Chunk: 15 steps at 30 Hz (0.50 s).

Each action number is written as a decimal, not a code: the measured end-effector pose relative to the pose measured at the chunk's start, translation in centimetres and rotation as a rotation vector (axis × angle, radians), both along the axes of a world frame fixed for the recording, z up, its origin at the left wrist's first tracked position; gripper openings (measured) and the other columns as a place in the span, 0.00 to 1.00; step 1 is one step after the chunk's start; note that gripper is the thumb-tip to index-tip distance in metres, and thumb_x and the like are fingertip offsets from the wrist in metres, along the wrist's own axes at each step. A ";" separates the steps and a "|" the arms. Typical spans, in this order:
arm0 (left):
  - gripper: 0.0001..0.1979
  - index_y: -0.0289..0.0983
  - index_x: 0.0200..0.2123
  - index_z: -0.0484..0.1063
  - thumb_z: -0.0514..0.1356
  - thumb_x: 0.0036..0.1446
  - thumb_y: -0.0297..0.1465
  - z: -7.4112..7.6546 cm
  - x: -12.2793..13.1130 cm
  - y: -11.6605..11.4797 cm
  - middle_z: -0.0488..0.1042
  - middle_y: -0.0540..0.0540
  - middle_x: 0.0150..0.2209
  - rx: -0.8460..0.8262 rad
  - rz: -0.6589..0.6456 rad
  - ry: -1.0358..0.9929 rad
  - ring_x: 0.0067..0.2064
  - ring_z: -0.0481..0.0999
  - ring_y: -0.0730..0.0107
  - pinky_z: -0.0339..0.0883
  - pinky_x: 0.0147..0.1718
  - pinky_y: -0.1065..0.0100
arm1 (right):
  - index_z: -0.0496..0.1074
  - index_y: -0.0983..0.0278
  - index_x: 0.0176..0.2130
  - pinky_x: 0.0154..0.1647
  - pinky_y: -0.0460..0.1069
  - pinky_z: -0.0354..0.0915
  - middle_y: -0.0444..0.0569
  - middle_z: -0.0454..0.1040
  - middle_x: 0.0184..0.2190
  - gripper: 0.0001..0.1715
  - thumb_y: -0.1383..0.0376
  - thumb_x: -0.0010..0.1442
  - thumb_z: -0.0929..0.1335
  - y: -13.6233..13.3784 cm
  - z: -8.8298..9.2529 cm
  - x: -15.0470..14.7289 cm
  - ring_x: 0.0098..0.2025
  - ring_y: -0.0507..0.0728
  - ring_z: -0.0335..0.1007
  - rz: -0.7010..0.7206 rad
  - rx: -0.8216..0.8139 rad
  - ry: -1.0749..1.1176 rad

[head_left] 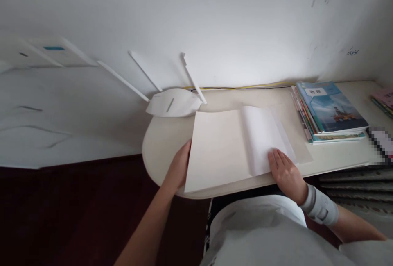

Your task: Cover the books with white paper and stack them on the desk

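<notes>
At the table's (162, 147) front edge, the right hand (287, 176) lies flat, fingers close together, on the curled white sheet (260, 135), apparently to keep it down. The left hand (179, 167) meets the left edge of the cream sheet (217, 147), seemingly steadying it; its fingertips are hidden, so I cannot tell its grip. Both sheets lie toward the table's rounded left end. Beyond, books (334, 106) are stacked toward the right end, the router (175, 104) at the back left corner, probably for its cable (245, 88) along the back edge.
</notes>
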State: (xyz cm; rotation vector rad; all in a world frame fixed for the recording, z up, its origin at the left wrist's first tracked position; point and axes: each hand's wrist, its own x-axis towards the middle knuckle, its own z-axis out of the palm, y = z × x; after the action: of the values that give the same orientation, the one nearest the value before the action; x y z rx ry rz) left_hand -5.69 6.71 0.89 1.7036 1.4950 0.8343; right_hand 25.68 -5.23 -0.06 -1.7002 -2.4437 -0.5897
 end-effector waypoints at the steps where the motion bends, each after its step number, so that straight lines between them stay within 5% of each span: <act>1: 0.26 0.43 0.55 0.62 0.56 0.52 0.37 0.2 0.3 0.0 0.65 0.46 0.58 -0.046 0.052 -0.094 0.59 0.61 0.57 0.54 0.58 0.55 | 0.64 0.79 0.52 0.52 0.57 0.64 0.69 0.67 0.50 0.23 0.76 0.57 0.60 0.0 0.0 -0.1 0.54 0.64 0.63 0.002 -0.001 -0.013; 4: 0.29 0.40 0.55 0.61 0.61 0.47 0.32 1.0 0.6 0.4 0.69 0.43 0.53 -0.176 0.226 -0.404 0.56 0.66 0.59 0.58 0.56 0.57 | 0.65 0.79 0.52 0.51 0.57 0.65 0.69 0.68 0.50 0.23 0.74 0.57 0.61 0.0 0.1 -0.2 0.54 0.65 0.63 0.005 -0.005 -0.032; 7: 0.19 0.38 0.46 0.68 0.60 0.48 0.27 1.7 0.2 1.1 0.76 0.43 0.43 -0.363 0.349 -0.743 0.49 0.73 0.63 0.66 0.50 0.62 | 0.64 0.79 0.52 0.52 0.57 0.64 0.68 0.67 0.50 0.23 0.74 0.57 0.61 0.1 0.1 -0.1 0.54 0.64 0.63 0.004 -0.014 -0.031; 11: 0.11 0.35 0.37 0.73 0.59 0.48 0.25 2.2 0.0 1.5 0.78 0.43 0.37 -0.616 0.227 -0.819 0.42 0.77 0.62 0.72 0.40 0.64 | 0.64 0.78 0.52 0.52 0.57 0.64 0.69 0.67 0.50 0.23 0.75 0.57 0.61 0.0 0.1 0.0 0.54 0.64 0.63 0.016 -0.013 -0.030; 15: 0.17 0.38 0.42 0.74 0.63 0.46 0.33 2.6 2.0 0.5 0.78 0.45 0.40 -0.507 0.126 -0.759 0.45 0.75 0.57 0.71 0.42 0.60 | 0.65 0.79 0.52 0.52 0.57 0.64 0.68 0.68 0.50 0.22 0.74 0.57 0.61 0.0 0.2 0.0 0.54 0.64 0.63 0.021 -0.004 -0.029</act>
State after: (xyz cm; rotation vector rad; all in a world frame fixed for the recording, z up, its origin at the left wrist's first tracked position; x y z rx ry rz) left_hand -3.67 7.16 3.45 0.7889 1.1423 0.9246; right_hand 25.68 -5.24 0.14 -1.6771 -2.4806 -0.6122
